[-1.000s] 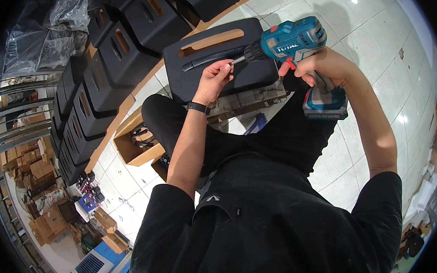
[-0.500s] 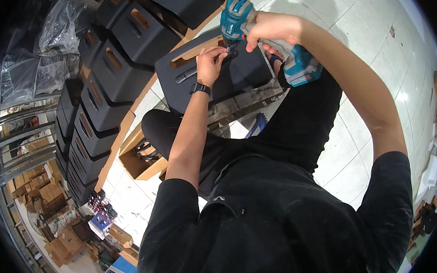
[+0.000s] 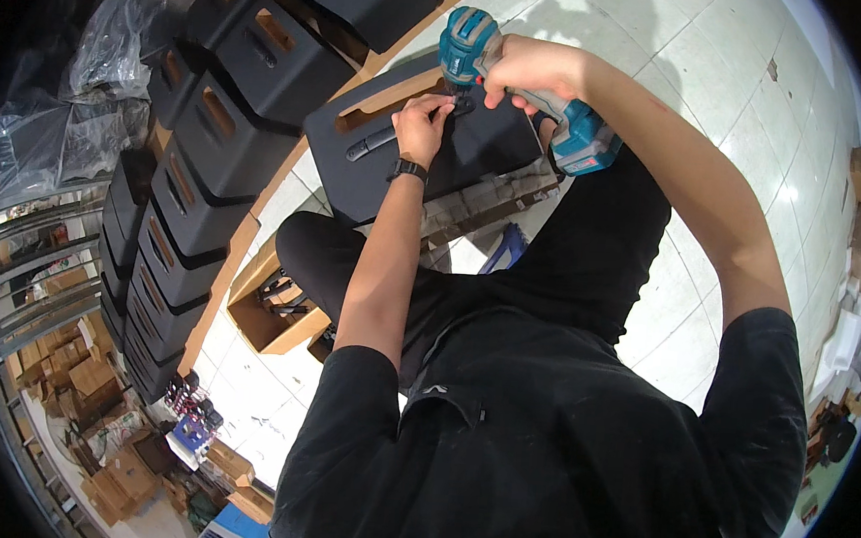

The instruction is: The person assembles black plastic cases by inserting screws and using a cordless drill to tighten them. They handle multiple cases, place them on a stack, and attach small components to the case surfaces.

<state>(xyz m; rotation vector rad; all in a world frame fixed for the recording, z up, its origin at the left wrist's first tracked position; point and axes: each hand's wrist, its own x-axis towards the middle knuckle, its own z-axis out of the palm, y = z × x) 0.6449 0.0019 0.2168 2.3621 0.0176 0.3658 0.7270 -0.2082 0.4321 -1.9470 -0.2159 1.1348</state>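
My right hand (image 3: 539,71) is wrapped round the grip of a teal and grey cordless drill (image 3: 472,47). The drill points down at the far end of a black strap-like handle (image 3: 371,147), which lies along the top of a black box (image 3: 357,188). My left hand (image 3: 421,128), with a dark watch on its wrist, rests over the middle of that handle. Its thumb and fingertips pinch together right beside the drill's tip; what they hold is too small to make out. Beside the handle, the box has a long cutout with a wood-coloured edge.
Stacked black boxes (image 3: 204,176) with similar cutouts line the left side. A cardboard box (image 3: 293,333) of dark parts stands by my left knee. Clear plastic wrap (image 3: 113,62) covers things at far left. Pale floor tiles (image 3: 721,188) extend to the right.
The drill's head has come slightly down toward the handle, and its battery end has shifted a little left. My left hand has moved slightly to the right, still pinched.
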